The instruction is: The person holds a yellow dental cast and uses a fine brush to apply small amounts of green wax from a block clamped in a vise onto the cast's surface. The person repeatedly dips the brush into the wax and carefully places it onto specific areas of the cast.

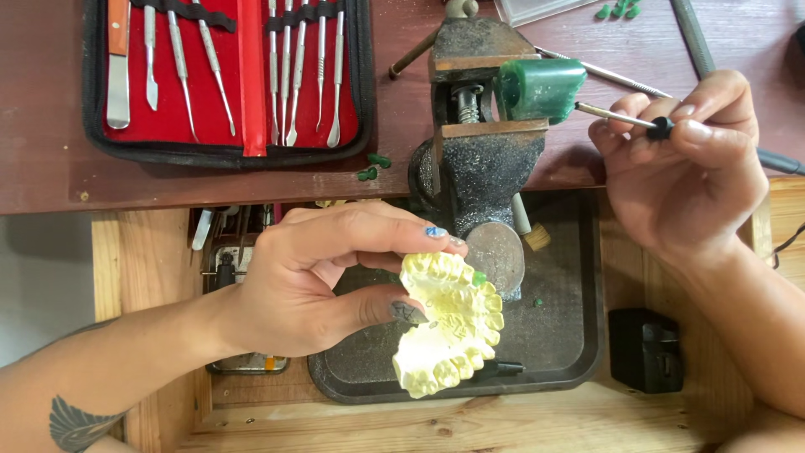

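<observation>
Your left hand [310, 281] grips the yellow dental cast [449, 323] between thumb and fingers [394, 239], the tooth rows turned up toward you so the biting surfaces stay readable. The cast hangs over the dark tray [570, 335], just in front of the bench vise [478, 143], apart from both. A small green spot sits on one tooth near the upper edge of the cast.

Your right hand [683, 164] is clenched in a pen grip around a slim metal-tipped instrument [620, 117]. Its tip touches or nearly touches the green wax block [541, 88]; which of the two cannot be told. The block sits at the vise jaws, probably clamped so that it stays steady under the tip with neither hand needed to hold it.

On the dark wooden tabletop [50, 168], an open red-lined case [231, 75] presents a row of steel carving tools, handles aligned for quick selection. Green wax crumbs [373, 166] lie near the case edge. A small black box [646, 348] rests on the lower wooden shelf, right of the tray.
</observation>
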